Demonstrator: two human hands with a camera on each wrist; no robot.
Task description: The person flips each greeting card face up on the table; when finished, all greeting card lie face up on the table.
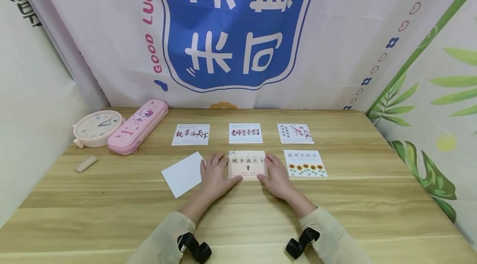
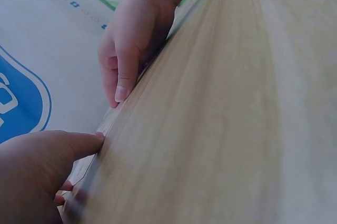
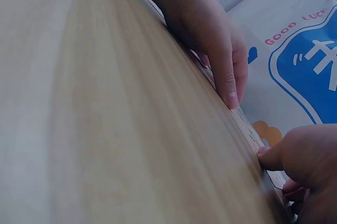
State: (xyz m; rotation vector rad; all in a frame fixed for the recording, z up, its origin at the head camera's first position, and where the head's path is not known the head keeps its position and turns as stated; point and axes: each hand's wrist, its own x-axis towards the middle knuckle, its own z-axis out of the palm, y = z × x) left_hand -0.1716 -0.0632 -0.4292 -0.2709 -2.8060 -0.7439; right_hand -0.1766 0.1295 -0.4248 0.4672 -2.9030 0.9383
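A pale pink card (image 1: 247,159) with dark Chinese characters lies face up at the middle of the front row. My left hand (image 1: 217,176) grips its left side, thumb at the lower left corner and fingers along the edge. On the opposite side my right hand (image 1: 277,178) holds the right edge, its thumb at the lower right corner. A blank white card (image 1: 182,174) lies tilted just left of my left hand. To the right of my right hand is a card with sunflowers (image 1: 305,163). In both wrist views the thumbs meet the pink card's near edge.
Behind are a left card with red-black lettering (image 1: 191,135), a middle lettered card (image 1: 245,133) and a blossom card (image 1: 296,133). At left stand a pink pencil case (image 1: 138,126), a round clock (image 1: 98,128) and a small wooden block (image 1: 86,164). A printed cloth (image 1: 123,40) hangs behind.
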